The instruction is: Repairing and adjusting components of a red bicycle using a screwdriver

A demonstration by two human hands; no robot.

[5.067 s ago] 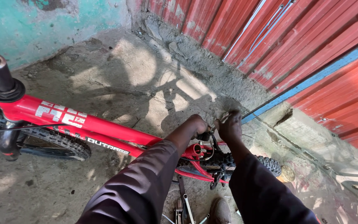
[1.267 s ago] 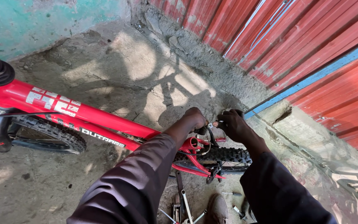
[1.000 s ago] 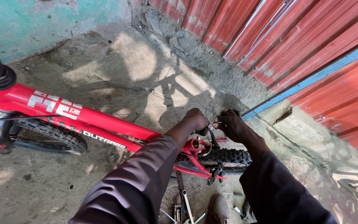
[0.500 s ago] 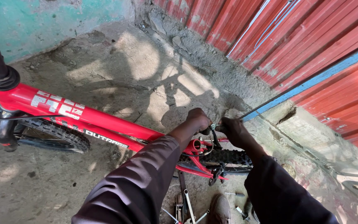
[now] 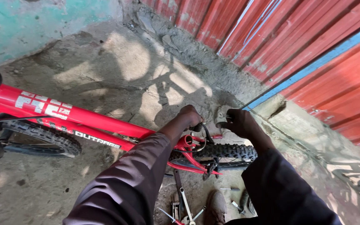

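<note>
down low, the red bicycle frame (image 5: 105, 125) lies with its long axis running left to right, its knobby rear tyre (image 5: 226, 152) at the right end. the left hand (image 5: 190, 116) is clenched on the frame top beside the seat tube; the right hand (image 5: 240, 123), just right of it, grasps a small grey part (image 5: 221, 116). tools (image 5: 182, 206) lie on the near ground

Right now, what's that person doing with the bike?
A person bends over a red metal bicycle frame on a rough concrete floor. The left hand grips the top of the frame by the knobbly black rear tyre. The right hand holds a small grey part. Metal hand tools lie below.
</note>
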